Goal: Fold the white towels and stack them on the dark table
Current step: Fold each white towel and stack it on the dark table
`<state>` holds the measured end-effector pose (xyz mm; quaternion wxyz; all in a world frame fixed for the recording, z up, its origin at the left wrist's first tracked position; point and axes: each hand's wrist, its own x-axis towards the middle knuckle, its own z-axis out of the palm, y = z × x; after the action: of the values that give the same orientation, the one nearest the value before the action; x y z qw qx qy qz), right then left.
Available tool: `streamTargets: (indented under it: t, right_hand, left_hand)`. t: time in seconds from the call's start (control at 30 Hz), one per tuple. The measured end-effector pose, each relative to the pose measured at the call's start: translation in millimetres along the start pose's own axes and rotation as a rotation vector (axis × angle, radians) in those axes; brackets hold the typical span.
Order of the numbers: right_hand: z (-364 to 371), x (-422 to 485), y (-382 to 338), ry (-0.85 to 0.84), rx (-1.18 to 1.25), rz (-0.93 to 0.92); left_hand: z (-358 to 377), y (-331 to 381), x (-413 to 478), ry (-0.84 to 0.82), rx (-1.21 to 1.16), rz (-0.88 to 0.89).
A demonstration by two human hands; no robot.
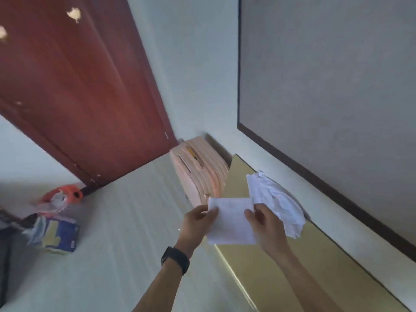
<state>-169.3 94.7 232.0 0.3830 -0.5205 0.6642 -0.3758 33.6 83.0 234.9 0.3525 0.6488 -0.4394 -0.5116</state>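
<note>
At the bench point(281, 266) edge, your left grip point(198, 221) and right grip point(263, 224) pinch the folded towel point(231, 221); uneven pulling could undo it.

A single wide-angle camera (the only view) rides on the person's head, facing forward and down and rolled sideways, so the reddish-brown wooden door point(78, 86) slants across the upper left and the grey dark-framed wall panel point(326, 75) fills the upper right. Both forearms enter from the bottom edge. The left hand point(198, 219) and right hand point(263, 224), pinching a folded white towel point(229, 221), lie close under the lens, low and right of centre. The glossy yellow-gold tabletop point(315, 266) runs along the lower right, with the pale floor point(123, 221) farther off at left.
</note>
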Motion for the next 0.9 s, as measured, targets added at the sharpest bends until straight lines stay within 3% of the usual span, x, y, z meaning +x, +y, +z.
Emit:
streamTargets:
  t: [0.17, 0.37, 0.63, 0.9]
  right_hand:
    - [119, -14, -123, -0.127, -0.060, -0.322]
    - [294, -84, -231, -0.317, -0.005, -0.538]
    - [512, -221, -331, -0.689, 0.042, -0.732]
    - [694, -338, -381, -0.957, 0.093, -0.841]
  left_hand:
    - [-144, 15, -37, 0.397, -0.021, 0.215]
    - [-328, -25, -106, 0.785, -0.078, 0.279]
    - [-537, -118, -223, 1.184, -0.279, 0.183]
    - [-686, -208, -305, 1.492, -0.280, 0.033]
